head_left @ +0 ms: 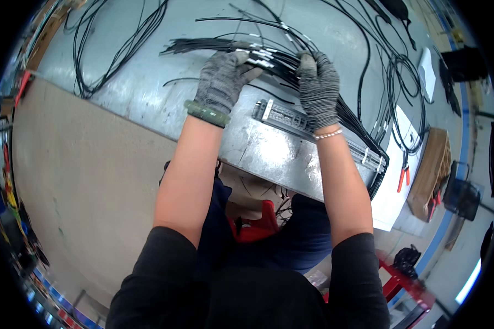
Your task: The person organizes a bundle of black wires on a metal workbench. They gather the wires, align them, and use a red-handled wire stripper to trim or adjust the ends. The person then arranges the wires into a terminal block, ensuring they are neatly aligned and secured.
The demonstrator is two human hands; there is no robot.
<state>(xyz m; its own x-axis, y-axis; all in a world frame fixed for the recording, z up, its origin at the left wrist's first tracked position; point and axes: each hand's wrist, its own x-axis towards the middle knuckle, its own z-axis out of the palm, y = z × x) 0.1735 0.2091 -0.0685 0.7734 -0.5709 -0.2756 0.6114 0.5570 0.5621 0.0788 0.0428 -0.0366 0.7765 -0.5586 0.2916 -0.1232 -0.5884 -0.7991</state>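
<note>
Both my hands wear grey knit gloves. My left hand (pixel 222 79) is closed around a thick bundle of black cables (pixel 282 64), its thumb apart on the near side. My right hand (pixel 317 90) grips the same bundle farther right, fingers curled over it. White label sleeves (pixel 262 56) sit on the cables between my hands. To the left the loose cable ends fan out; rightward the bundle runs under my right hand and bends at the table's right corner. A slotted metal rail (pixel 285 117) lies near my right wrist, partly hidden by my forearm.
The grey metal table (pixel 142 112) has its near edge close to my lap. Coiled black cables (pixel 85 71) lie far left, with more loops (pixel 395 68) at right. Red-handled pliers (pixel 404 178) rest on white paper (pixel 392 205) beside a wooden box (pixel 429 172).
</note>
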